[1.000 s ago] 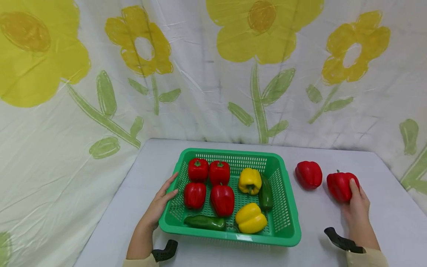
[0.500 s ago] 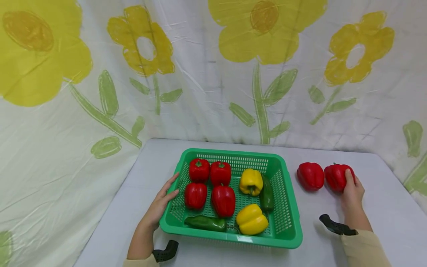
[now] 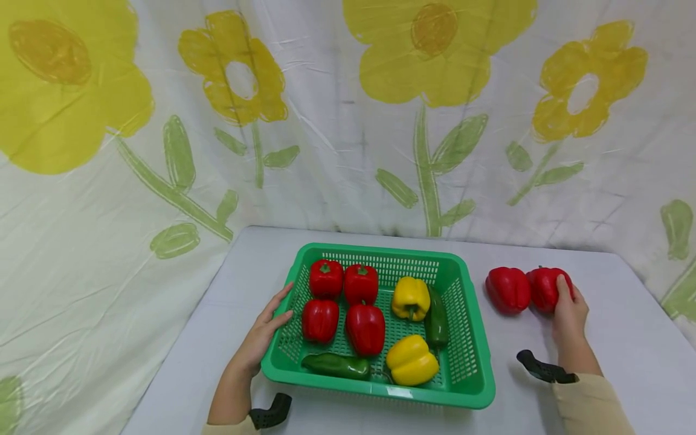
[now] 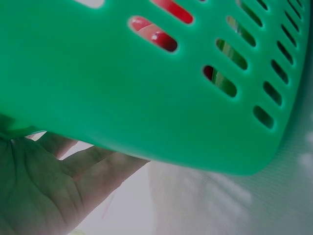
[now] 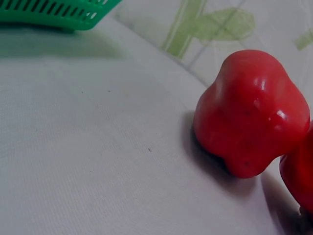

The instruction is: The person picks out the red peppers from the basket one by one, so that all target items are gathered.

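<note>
My left hand rests against the left side of a green plastic basket, thumb and forefinger at its rim. In the left wrist view, its fingers lie fairly straight along the basket wall. On the table to the right, my right hand grips a red bell pepper, thumb on the near side. That pepper touches a second red bell pepper on its left. The right wrist view has this second pepper large, and the gripped pepper cut by the frame's edge.
Inside the basket lie several red bell peppers, two yellow bell peppers and two long green peppers. The white table ends at a flower-painted curtain. A black strap piece juts from the right wrist.
My right hand has moved left and slightly back with its red bell pepper, which now meets the other red one. The left hand and basket have stayed put.
</note>
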The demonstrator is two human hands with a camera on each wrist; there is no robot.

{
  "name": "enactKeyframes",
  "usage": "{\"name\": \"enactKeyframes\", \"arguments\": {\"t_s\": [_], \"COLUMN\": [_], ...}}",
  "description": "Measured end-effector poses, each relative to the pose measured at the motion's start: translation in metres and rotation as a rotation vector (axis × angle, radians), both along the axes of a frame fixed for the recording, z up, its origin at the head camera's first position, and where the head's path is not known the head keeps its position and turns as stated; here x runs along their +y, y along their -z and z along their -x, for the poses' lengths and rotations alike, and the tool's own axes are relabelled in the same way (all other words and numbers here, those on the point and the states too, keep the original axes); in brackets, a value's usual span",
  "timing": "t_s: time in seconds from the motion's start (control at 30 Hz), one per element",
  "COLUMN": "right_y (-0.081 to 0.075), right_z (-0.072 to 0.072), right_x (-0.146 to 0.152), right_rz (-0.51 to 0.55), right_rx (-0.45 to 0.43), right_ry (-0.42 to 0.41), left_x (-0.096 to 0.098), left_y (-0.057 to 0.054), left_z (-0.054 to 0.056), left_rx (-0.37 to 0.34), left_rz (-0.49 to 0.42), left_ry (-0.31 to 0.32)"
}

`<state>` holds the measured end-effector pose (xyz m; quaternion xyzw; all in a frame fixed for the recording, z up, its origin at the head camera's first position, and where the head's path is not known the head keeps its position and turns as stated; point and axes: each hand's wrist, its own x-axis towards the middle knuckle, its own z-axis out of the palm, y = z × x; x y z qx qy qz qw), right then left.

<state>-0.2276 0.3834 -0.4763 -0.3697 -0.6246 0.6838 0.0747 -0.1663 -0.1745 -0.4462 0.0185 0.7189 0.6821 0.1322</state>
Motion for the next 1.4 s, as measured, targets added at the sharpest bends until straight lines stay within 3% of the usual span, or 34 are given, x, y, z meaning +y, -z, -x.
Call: {"name": "enactKeyframes", "arguments": {"t_s": [0.47, 1.4], "right_y": [0.000, 0.004], "right_z": [0.005, -0.002], "right_x": [-0.008, -0.013], "right_rz": [-0.121, -0.292], "right_rx": [-0.044, -0.080], "right_ry": [-0.023, -0.035], "left_x": [-0.001, 0.001], "left_y": [-0.001, 0.000], "left_z": [0.001, 0.000], "left_rx": [0.005, 0.004], "left_rz": [0.034, 0.056], "left_ry": [-0.012, -0.019]}}
